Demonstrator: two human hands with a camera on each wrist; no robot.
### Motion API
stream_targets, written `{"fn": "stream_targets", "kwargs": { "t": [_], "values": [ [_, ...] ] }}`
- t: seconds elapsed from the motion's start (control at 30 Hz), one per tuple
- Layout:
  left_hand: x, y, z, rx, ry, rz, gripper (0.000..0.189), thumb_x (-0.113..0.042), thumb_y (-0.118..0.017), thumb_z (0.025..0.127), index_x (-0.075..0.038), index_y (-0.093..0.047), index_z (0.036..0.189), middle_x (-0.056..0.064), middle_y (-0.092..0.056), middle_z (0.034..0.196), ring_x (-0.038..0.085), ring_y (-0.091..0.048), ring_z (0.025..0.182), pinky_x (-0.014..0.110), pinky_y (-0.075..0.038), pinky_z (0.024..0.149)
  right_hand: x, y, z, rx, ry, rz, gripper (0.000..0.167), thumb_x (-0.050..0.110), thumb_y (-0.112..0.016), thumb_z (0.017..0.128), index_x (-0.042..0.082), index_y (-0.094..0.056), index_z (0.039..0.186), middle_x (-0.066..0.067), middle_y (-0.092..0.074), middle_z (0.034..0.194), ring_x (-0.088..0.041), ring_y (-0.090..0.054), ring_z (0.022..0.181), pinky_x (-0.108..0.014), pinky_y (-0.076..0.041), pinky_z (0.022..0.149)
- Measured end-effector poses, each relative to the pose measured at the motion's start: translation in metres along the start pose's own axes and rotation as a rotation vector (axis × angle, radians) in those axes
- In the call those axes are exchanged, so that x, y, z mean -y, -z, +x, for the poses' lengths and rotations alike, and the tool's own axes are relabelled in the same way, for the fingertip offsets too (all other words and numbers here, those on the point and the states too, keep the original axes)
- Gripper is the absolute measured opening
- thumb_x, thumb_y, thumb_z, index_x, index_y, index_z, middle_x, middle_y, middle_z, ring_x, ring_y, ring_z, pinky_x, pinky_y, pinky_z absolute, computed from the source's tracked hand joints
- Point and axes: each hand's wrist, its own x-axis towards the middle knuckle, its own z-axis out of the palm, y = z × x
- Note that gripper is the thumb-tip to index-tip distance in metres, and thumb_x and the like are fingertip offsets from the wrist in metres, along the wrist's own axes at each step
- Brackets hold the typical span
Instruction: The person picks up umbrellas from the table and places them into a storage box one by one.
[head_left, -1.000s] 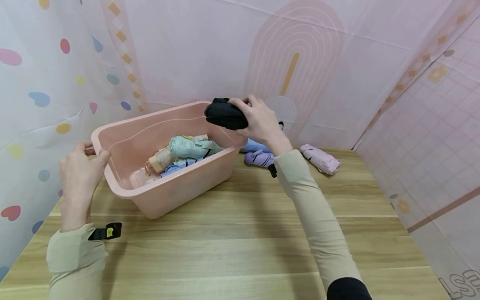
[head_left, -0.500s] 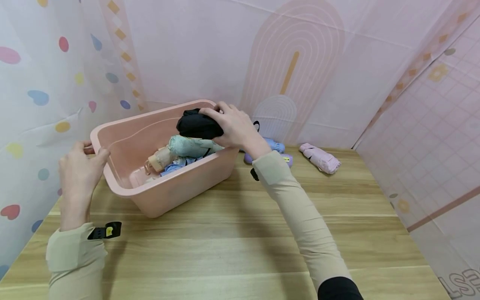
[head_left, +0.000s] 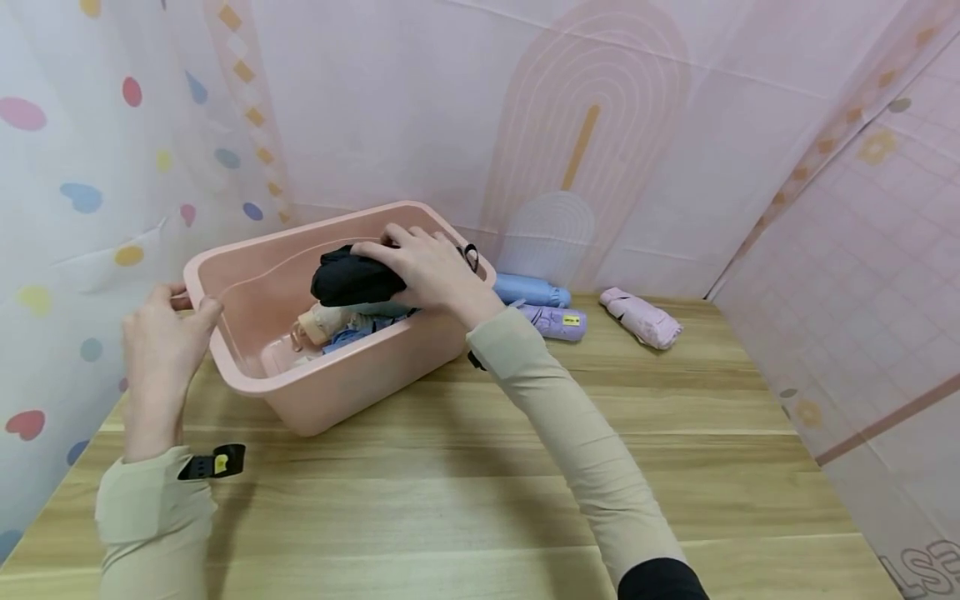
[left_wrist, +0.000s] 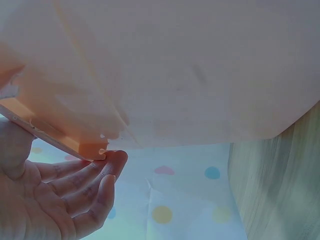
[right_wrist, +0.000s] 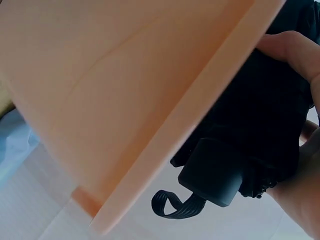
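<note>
My right hand (head_left: 431,271) grips a folded black umbrella (head_left: 352,279) above the inside of the pink plastic tub (head_left: 367,400). In the right wrist view the black umbrella (right_wrist: 255,115) shows its stubby handle (right_wrist: 212,172) and wrist strap (right_wrist: 177,207), beyond the tub's rim (right_wrist: 185,125). At the tub's left end my left hand (head_left: 167,346) holds the rim, thumb above and fingers below; the left wrist view has the left hand (left_wrist: 60,195) with its fingers curled under the rim. Inside the tub lie a beige umbrella (head_left: 322,322) and a blue one (head_left: 352,333); a mint one is mostly covered.
Right of the tub, a light blue folded umbrella (head_left: 528,290) and a purple one (head_left: 555,322) lie on the wooden table (head_left: 420,517). Farther right rests a pink folded umbrella (head_left: 640,317). A patterned curtain (head_left: 390,108) hangs close behind the tub.
My right hand has carried the black umbrella left and down, from above the tub's right end to over its middle. The left hand stays on the rim.
</note>
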Motion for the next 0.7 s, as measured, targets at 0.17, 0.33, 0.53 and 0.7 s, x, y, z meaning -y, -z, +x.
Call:
{"fn": "stream_targets", "kwargs": {
  "t": [0.17, 0.33, 0.53, 0.7],
  "values": [
    [0.001, 0.0, 0.0, 0.006, 0.007, 0.005, 0.064, -0.035, -0.044, 0.09, 0.007, -0.041, 0.137, 0.034, -0.055, 0.126, 0.05, -0.052, 0.115, 0.03, -0.038, 0.065, 0.012, -0.004, 0.01, 0.094, 0.025, -0.039, 0.066, 0.036, -0.07, 0.083, 0.034, -0.039, 0.141, 0.0, -0.05, 0.128, -0.022, -0.055, 0.115, -0.038, -0.043, 0.099],
    [0.002, 0.0, 0.0, 0.015, 0.015, 0.008, 0.065, -0.036, -0.043, 0.09, 0.007, -0.04, 0.139, 0.034, -0.054, 0.127, 0.05, -0.052, 0.115, 0.032, -0.042, 0.066, 0.022, -0.01, 0.019, 0.162, 0.043, -0.038, 0.066, 0.035, -0.069, 0.084, 0.035, -0.037, 0.142, 0.0, -0.048, 0.131, -0.023, -0.054, 0.117, -0.038, -0.044, 0.099],
    [0.003, 0.001, 0.0, 0.002, 0.009, 0.007, 0.064, -0.036, -0.044, 0.09, 0.007, -0.041, 0.138, 0.034, -0.055, 0.126, 0.049, -0.052, 0.115, 0.022, -0.033, 0.062, 0.032, -0.017, 0.029, 0.222, 0.057, -0.022, 0.065, 0.034, -0.069, 0.084, 0.037, -0.037, 0.14, 0.001, -0.049, 0.128, -0.02, -0.055, 0.113, -0.035, -0.047, 0.091],
    [0.003, 0.002, 0.0, -0.004, 0.007, 0.009, 0.064, -0.035, -0.044, 0.09, 0.007, -0.042, 0.138, 0.033, -0.056, 0.126, 0.049, -0.05, 0.118, 0.026, -0.035, 0.065, 0.038, -0.021, 0.034, 0.254, 0.065, -0.012, 0.063, 0.032, -0.069, 0.085, 0.037, -0.038, 0.14, 0.002, -0.051, 0.125, -0.02, -0.056, 0.112, -0.035, -0.048, 0.089]
  ]
}}
